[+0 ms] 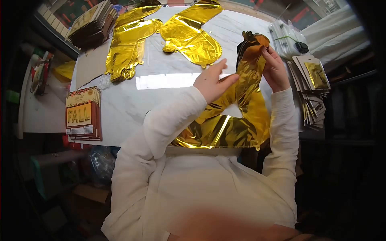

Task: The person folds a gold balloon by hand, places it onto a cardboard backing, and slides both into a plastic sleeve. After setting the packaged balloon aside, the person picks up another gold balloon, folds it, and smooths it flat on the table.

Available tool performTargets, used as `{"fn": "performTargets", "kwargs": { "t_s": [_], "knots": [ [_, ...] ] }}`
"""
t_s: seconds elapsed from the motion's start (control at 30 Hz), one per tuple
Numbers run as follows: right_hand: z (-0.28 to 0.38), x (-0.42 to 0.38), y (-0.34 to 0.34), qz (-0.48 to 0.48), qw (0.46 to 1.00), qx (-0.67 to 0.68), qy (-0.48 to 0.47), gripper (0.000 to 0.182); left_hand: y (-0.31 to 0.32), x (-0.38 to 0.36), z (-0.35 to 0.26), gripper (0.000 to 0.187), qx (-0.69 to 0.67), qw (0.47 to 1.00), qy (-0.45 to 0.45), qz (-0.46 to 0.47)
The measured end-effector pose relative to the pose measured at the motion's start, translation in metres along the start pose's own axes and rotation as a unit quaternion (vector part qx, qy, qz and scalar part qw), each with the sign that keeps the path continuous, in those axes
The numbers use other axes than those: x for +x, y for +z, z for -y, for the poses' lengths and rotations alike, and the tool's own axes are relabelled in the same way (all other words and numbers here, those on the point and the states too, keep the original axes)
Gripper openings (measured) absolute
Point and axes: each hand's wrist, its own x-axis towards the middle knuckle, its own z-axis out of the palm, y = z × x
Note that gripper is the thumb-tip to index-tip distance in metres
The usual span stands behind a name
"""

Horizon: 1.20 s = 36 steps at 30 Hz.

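Observation:
In front of me lies a flat gold foil balloon [251,114] with a small triangular hole, shaped like a letter A. Its lower edge reaches the table's near edge, and its narrow top is lifted and folded over. My right hand [276,72] pinches the foil at the upper right edge between thumb and fingers. To the left of the narrow part is my left hand [213,82], fingers spread, its thumb close to or touching the foil. Further back lie two more groups of gold foil balloons, one on the left [126,44] and one in the middle [193,38].
Printed "FALL" cards [83,114] are stacked at the table's left edge. A brown card stack [90,24] stands behind them. On the right are cardboard packs [309,80] with gold foil, and clear plastic bags [283,38] beside a black object [301,47].

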Motion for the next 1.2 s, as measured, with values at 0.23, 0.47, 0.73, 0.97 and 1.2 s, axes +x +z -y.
{"fn": "performTargets", "kwargs": {
  "t_s": [0.23,0.47,0.73,0.97,1.2],
  "knots": [
    [-0.023,-0.012,0.017,-0.059,0.809,-0.566,-0.146,0.04,-0.003,-0.017,-0.001,0.026,0.094,0.992,0.05,0.067],
    [0.009,0.016,0.081,0.342,0.511,-0.728,-0.304,0.02,-0.011,-0.017,0.007,0.02,0.169,0.979,0.058,0.1],
    [0.014,0.028,0.094,0.365,0.557,-0.73,-0.156,0.01,-0.096,0.052,-0.005,0.017,0.238,0.896,0.197,0.32],
    [0.003,0.017,0.097,0.214,0.736,-0.642,0.012,0.014,-0.088,0.049,-0.042,0.011,0.461,0.808,0.193,0.312],
    [-0.037,-0.018,0.088,0.175,0.759,-0.626,-0.033,0.017,-0.081,0.01,-0.013,0.01,0.511,0.8,0.238,0.204]
  ]
}}
